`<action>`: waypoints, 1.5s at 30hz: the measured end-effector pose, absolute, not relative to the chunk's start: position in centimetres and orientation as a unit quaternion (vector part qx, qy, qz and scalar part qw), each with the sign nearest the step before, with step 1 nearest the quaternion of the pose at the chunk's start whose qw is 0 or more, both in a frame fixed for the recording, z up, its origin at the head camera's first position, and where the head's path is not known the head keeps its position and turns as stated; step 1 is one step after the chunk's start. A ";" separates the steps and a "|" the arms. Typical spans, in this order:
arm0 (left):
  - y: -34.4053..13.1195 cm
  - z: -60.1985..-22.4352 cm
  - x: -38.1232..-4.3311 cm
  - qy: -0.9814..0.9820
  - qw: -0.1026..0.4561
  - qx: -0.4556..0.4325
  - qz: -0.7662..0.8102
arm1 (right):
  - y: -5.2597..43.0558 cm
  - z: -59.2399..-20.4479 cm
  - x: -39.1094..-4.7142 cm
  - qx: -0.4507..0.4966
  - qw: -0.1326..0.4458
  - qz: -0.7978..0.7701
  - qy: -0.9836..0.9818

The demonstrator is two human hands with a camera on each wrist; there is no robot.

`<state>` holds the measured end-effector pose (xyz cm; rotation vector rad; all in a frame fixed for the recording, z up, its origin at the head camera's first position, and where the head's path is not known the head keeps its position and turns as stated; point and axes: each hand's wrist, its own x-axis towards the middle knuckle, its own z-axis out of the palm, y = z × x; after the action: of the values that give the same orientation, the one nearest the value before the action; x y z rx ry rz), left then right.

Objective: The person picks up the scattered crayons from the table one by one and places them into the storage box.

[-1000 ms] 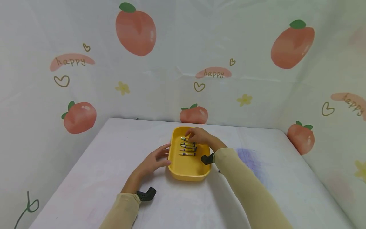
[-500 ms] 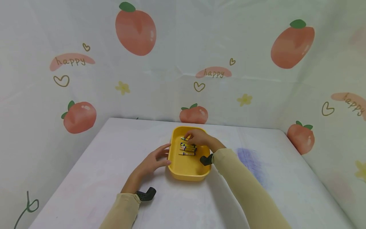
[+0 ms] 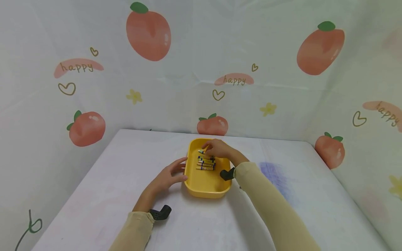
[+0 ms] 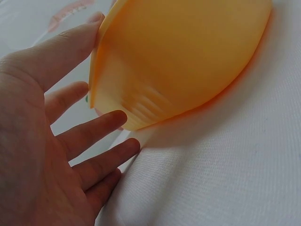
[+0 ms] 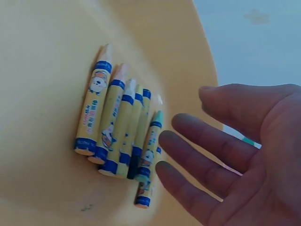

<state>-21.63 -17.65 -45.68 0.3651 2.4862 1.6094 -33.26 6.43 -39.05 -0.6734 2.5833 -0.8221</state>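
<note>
A yellow plastic tray [image 3: 205, 183] holds several paper-wrapped crayons [image 3: 205, 164] in a loose row. My left hand [image 3: 166, 177] is at the tray's left side. In the left wrist view its thumb touches the rim [image 4: 107, 23], and the other fingers are spread by the wall. My right hand [image 3: 218, 149] reaches inside the tray's far end. In the right wrist view its loosely bent fingers [image 5: 181, 150] lie beside a green-tipped crayon [image 5: 150, 148], with a gap between thumb and fingers. Part of another crayon [image 5: 143, 200] shows under that one. Whether a fingertip touches a crayon, I cannot tell.
The tray stands on a white cloth-covered table [image 3: 103, 181] with a purple stain [image 3: 274, 177] on its right part. A white curtain [image 3: 188, 45] printed with peaches hangs behind. Black wrist devices [image 3: 161, 212] sit on both wrists.
My right hand has shifted slightly within the tray's far end. The crayons in the row now lie closer together, nearer the front one. My left hand has stayed in place.
</note>
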 end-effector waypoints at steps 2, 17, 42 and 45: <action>-17.6 -45.6 -21.6 0.830 0.079 0.122 0.538 | 6.7 -38.9 -33.2 -0.237 0.162 -0.301 0.910; -17.5 -45.6 -21.6 0.834 0.081 0.121 0.532 | 9.9 -38.1 -32.3 -0.229 0.129 -0.353 0.898; -17.4 -45.7 -21.6 0.833 0.080 0.116 0.535 | 17.0 -40.1 -29.0 -0.211 0.087 -0.451 0.863; -17.5 -45.7 -21.6 0.830 0.081 0.119 0.539 | 18.0 -40.7 -28.5 -0.209 0.089 -0.458 0.860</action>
<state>-21.60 -17.47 -45.70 0.3542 2.4802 1.6123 -28.49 17.98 -40.67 -0.6206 2.5571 -1.3619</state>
